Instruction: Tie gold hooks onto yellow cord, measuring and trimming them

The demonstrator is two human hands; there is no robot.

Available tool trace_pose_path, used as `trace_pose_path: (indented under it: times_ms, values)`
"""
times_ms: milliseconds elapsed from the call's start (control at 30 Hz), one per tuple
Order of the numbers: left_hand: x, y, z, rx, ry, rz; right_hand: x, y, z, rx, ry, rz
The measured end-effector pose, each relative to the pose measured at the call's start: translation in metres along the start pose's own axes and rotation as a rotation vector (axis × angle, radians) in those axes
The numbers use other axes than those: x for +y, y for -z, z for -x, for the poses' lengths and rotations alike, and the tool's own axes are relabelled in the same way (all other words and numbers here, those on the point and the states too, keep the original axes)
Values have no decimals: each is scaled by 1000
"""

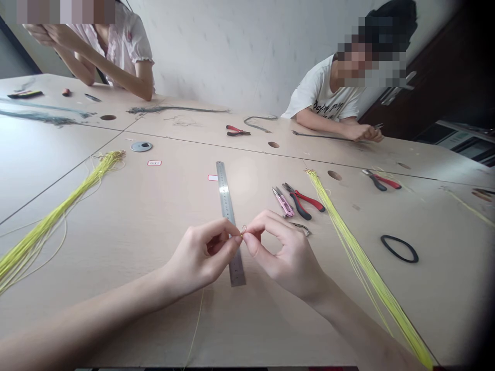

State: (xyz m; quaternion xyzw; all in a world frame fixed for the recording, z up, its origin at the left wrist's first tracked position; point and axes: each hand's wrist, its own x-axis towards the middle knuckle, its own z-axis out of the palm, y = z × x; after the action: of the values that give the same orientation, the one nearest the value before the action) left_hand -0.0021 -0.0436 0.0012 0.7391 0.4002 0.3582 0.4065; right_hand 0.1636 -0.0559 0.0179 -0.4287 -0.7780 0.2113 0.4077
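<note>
- Your left hand (201, 252) and right hand (286, 252) meet fingertip to fingertip, each closed in a thumb-and-forefinger pinch on a small ring (243, 229).
- The ring sits between the two pinches, equally near both hands, raised just above the ruler (226, 196).
- A thread (196, 322) drops from under your left hand and runs toward you. You cannot tell whether it joins the ring.
- The ruler's long axis runs away from you on the surface (135, 216).
- Snips (283, 201) and pliers (305, 201) lie just beyond your right hand.
</note>
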Motion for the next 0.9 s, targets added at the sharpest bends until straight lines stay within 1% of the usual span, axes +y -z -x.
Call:
trace_pose_path:
  times_ms: [467, 733, 833, 900]
  values:
    - [-1, -1, 1, -30, -7, -12, 4, -1, -1, -21, 67, 112]
    - [-1, -1, 1, -40, -13, 5, 3, -2, 0, -34, 90, 137]
    - [0, -1, 1, -36, -3, 12, 2, -2, 0, 7, 74, 129]
    - [-1, 0, 1, -21, 8, 17, 2, -1, -1, 72, 55, 118]
